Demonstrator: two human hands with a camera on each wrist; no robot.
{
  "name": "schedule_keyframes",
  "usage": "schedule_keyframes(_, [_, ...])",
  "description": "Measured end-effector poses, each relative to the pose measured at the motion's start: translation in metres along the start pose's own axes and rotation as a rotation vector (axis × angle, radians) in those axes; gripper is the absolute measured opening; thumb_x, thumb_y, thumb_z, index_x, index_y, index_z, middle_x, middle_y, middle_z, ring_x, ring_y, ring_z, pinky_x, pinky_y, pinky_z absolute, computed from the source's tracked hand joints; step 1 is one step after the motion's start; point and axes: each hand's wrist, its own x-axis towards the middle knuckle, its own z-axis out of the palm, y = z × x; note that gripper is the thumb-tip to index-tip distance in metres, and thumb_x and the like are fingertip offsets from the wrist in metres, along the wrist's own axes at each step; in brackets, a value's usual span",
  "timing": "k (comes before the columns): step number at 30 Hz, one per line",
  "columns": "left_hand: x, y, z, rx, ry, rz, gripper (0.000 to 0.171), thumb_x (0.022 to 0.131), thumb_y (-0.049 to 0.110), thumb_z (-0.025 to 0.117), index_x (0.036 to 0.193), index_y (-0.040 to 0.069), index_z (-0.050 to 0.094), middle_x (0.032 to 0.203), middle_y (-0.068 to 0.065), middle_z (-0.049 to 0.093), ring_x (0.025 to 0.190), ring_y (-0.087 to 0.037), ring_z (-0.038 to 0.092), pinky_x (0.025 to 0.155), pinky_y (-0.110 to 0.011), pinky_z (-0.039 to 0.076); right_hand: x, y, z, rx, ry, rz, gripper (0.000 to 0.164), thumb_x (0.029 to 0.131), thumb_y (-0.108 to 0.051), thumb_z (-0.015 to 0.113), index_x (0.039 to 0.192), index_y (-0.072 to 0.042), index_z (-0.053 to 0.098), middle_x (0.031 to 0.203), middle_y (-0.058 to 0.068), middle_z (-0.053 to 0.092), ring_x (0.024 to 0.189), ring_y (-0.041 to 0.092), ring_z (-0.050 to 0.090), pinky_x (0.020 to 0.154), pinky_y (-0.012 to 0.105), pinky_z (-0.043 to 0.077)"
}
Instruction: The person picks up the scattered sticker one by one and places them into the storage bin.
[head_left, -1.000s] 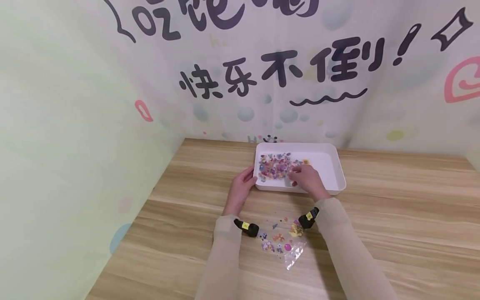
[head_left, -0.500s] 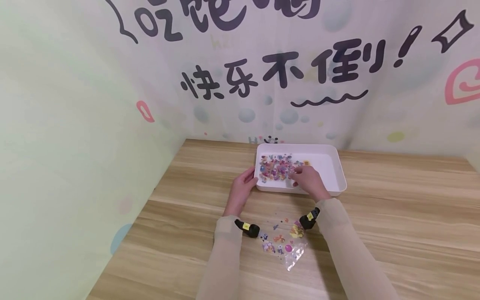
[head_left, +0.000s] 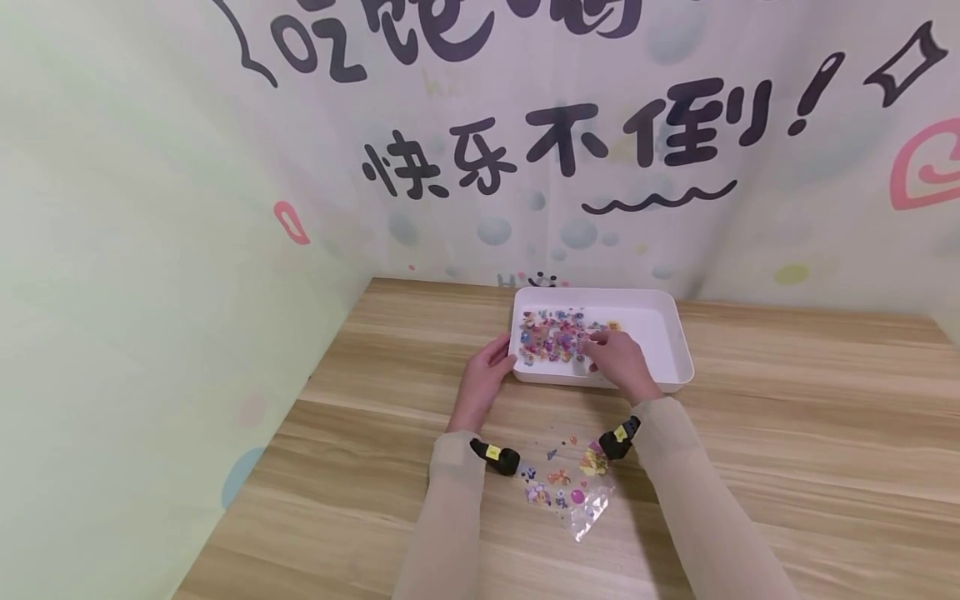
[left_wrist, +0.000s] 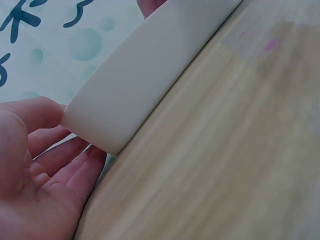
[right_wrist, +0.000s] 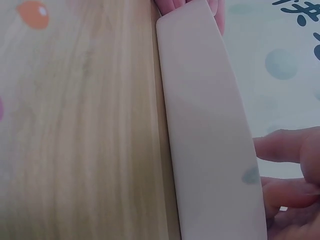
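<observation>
A shallow white tray (head_left: 660, 333) stands near the back of the table. My left hand (head_left: 482, 375) grips its near left corner; in the left wrist view the thumb (left_wrist: 47, 114) lies at the rim and the other fingers lie along the outer side. Inside the tray's left part are many small colourful sticker-like pieces (head_left: 551, 337), seemingly on clear film. My right hand (head_left: 618, 358) reaches over the near wall, bent fingers at the right edge of these pieces. In the right wrist view the wall (right_wrist: 210, 120) hides its fingertips, so whether they pinch anything is unclear.
On the wooden table (head_left: 787, 417), between the forearms, lies a clear film or bag (head_left: 588, 512) with colourful pieces on it. Black cameras (head_left: 498, 458) sit on both wrists. A printed cloth wall (head_left: 465, 225) rises behind the tray and another at the left.
Both hands stay almost in place. The right fingers shift very slightly at the edge of the colourful pieces. The whole head view moves a little.
</observation>
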Motion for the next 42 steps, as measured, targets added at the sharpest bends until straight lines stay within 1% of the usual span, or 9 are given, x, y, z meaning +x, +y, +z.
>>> schedule_keyframes(6, [0.000, -0.002, 0.001, 0.011, 0.004, -0.001, 0.043, 0.088, 0.020, 0.056, 0.130, 0.022, 0.047, 0.130, 0.005, 0.047, 0.115, -0.007, 0.045, 0.093, -0.023, 0.040, 0.001, 0.005, 0.002, 0.040, 0.059, -0.035, 0.036, 0.091, -0.029, 0.047, 0.118, -0.005, 0.051, 0.096, 0.011, 0.057, 0.074, 0.021, 0.054, 0.059, 0.029, 0.042])
schedule_keyframes(11, [0.000, -0.003, 0.003, 0.007, 0.001, 0.001, 0.042, 0.088, 0.019, 0.056, 0.129, 0.023, 0.048, 0.130, 0.005, 0.048, 0.115, -0.008, 0.045, 0.093, -0.023, 0.040, -0.001, 0.009, 0.003, 0.084, 0.081, -0.069, 0.033, 0.092, -0.030, 0.046, 0.115, -0.007, 0.053, 0.097, 0.011, 0.058, 0.072, 0.021, 0.054, 0.056, 0.029, 0.043])
schedule_keyframes(15, [-0.001, -0.003, 0.003, 0.002, 0.000, 0.001, 0.042, 0.088, 0.019, 0.055, 0.129, 0.022, 0.047, 0.130, 0.004, 0.047, 0.115, -0.008, 0.046, 0.092, -0.023, 0.040, -0.006, 0.012, 0.002, 0.131, 0.081, -0.115, 0.033, 0.092, -0.033, 0.047, 0.113, -0.009, 0.055, 0.093, 0.011, 0.060, 0.070, 0.022, 0.054, 0.052, 0.028, 0.044])
schedule_keyframes(19, [-0.001, -0.005, 0.001, 0.000, -0.003, 0.000, 0.043, 0.088, 0.019, 0.055, 0.131, 0.020, 0.046, 0.131, 0.004, 0.047, 0.115, -0.008, 0.045, 0.093, -0.023, 0.040, -0.012, 0.014, 0.001, 0.161, 0.062, -0.184, 0.037, 0.091, -0.039, 0.047, 0.110, -0.008, 0.056, 0.088, 0.011, 0.061, 0.067, 0.023, 0.054, 0.050, 0.029, 0.045])
schedule_keyframes(22, [-0.001, -0.007, 0.000, 0.001, 0.006, 0.000, 0.044, 0.088, 0.020, 0.055, 0.131, 0.019, 0.045, 0.131, 0.004, 0.047, 0.116, -0.008, 0.045, 0.094, -0.025, 0.039, -0.016, 0.015, 0.001, 0.148, 0.043, -0.236, 0.041, 0.089, -0.044, 0.047, 0.105, -0.008, 0.057, 0.083, 0.010, 0.061, 0.066, 0.024, 0.055, 0.051, 0.029, 0.044])
schedule_keyframes(26, [0.000, -0.008, 0.000, -0.006, 0.015, 0.003, 0.043, 0.088, 0.019, 0.056, 0.130, 0.019, 0.047, 0.130, 0.004, 0.048, 0.115, -0.008, 0.046, 0.093, -0.024, 0.040, -0.024, 0.016, -0.001, 0.128, 0.034, -0.280, 0.040, 0.088, -0.046, 0.048, 0.100, -0.009, 0.059, 0.080, 0.007, 0.062, 0.066, 0.025, 0.056, 0.049, 0.031, 0.044])
schedule_keyframes(32, [0.000, -0.007, 0.003, -0.055, -0.002, 0.013, 0.043, 0.088, 0.014, 0.055, 0.130, 0.015, 0.047, 0.131, -0.003, 0.047, 0.116, -0.012, 0.046, 0.093, -0.023, 0.041, -0.037, 0.022, -0.008, 0.082, 0.039, -0.306, 0.037, 0.090, -0.041, 0.048, 0.102, -0.009, 0.060, 0.080, 0.007, 0.063, 0.066, 0.024, 0.058, 0.051, 0.032, 0.046])
schedule_keyframes(37, [0.001, -0.005, 0.003, -0.031, 0.005, 0.025, 0.043, 0.089, 0.016, 0.055, 0.131, 0.015, 0.046, 0.130, 0.001, 0.048, 0.115, -0.009, 0.046, 0.093, -0.022, 0.040, -0.045, 0.029, -0.016, 0.050, 0.085, -0.327, 0.036, 0.090, -0.040, 0.047, 0.100, -0.009, 0.061, 0.077, 0.005, 0.062, 0.065, 0.022, 0.057, 0.056, 0.032, 0.047])
schedule_keyframes(42, [0.003, -0.003, 0.002, -0.032, 0.002, 0.024, 0.043, 0.088, 0.016, 0.055, 0.130, 0.017, 0.046, 0.130, 0.003, 0.047, 0.116, -0.008, 0.045, 0.092, -0.022, 0.041, -0.052, 0.035, -0.021, 0.036, 0.092, -0.320, 0.037, 0.090, -0.043, 0.047, 0.099, -0.010, 0.061, 0.076, 0.003, 0.061, 0.066, 0.018, 0.056, 0.058, 0.032, 0.047])
